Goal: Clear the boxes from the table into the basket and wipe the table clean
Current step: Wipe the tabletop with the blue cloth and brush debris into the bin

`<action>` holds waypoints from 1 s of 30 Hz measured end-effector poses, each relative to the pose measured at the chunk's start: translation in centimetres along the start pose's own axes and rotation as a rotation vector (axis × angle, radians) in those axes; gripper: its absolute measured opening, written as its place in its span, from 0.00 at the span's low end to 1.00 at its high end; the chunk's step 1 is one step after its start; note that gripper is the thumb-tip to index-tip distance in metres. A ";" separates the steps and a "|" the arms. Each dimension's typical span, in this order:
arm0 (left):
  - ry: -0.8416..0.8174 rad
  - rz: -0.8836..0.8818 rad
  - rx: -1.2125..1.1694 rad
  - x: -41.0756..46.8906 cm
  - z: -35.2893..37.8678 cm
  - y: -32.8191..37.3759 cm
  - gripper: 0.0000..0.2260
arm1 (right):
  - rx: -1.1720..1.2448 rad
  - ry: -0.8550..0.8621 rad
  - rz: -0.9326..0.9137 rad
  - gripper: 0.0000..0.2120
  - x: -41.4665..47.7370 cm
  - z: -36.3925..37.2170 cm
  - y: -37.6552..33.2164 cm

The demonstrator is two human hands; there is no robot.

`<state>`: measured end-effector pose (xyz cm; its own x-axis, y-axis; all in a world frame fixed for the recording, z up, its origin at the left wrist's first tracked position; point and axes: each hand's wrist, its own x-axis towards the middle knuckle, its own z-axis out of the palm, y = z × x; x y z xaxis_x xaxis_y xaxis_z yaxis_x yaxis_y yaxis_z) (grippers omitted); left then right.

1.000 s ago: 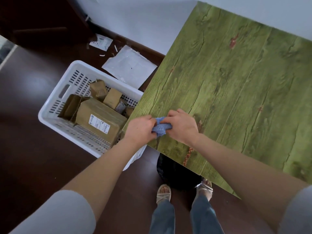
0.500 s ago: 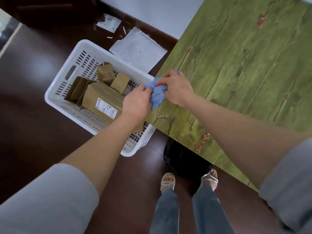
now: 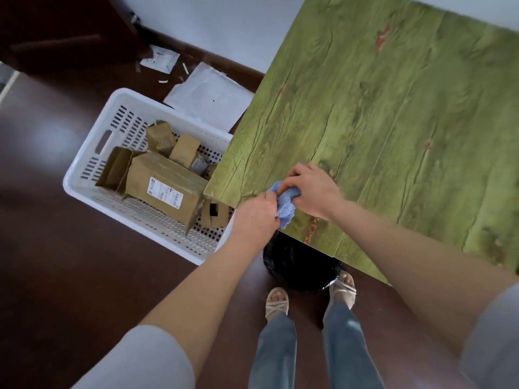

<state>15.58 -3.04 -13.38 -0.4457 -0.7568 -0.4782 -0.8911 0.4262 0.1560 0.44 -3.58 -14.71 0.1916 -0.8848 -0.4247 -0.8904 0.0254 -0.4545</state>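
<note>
My right hand (image 3: pixel 311 192) is curled around a bunched blue cloth (image 3: pixel 285 206), knuckles up, and my left hand (image 3: pixel 255 217) pinches the cloth's near end. Both hands are closed on it, I think so that I can gather it into a firm pad before I rub. I hold it low over the near corner of the green wood-grain table (image 3: pixel 393 122), which looks like a sensible place to begin wiping across the top. No boxes show on the tabletop, so that part of the job looks done. The cardboard boxes (image 3: pixel 165 189) lie in the white plastic basket (image 3: pixel 84 175), which stands on the floor just beside the table's left edge, close enough to drop things straight in. A black bin bag (image 3: pixel 297 268) sits under the corner by my feet, and white papers (image 3: pixel 210 99) lie on the floor beyond the basket.
</note>
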 end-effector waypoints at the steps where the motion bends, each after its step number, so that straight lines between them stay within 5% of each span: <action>1: -0.005 0.023 0.002 -0.1 0.2 0.9 0.15 | 0.007 0.013 0.026 0.18 -1.0 0.2 0.7; 11: 0.009 0.331 0.095 -0.1 0.5 6.7 0.13 | 0.140 0.001 0.276 0.17 -9.5 0.0 5.6; 16: 0.192 0.327 0.062 3.7 -1.9 8.9 0.13 | 0.235 0.309 0.407 0.20 -9.0 -3.0 8.3; 21: 0.037 0.275 0.090 3.9 0.0 10.0 0.20 | 0.200 0.218 0.536 0.25 -10.4 0.1 8.4; 30: -0.019 0.251 0.100 -3.2 2.4 8.2 0.19 | 0.211 0.130 0.465 0.24 -16.1 6.2 3.8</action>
<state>9.91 4.04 -12.63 -0.6489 -0.6121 -0.4520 -0.7396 0.6469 0.1858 -3.50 13.67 -14.42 -0.2688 -0.8075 -0.5250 -0.7640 0.5107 -0.3943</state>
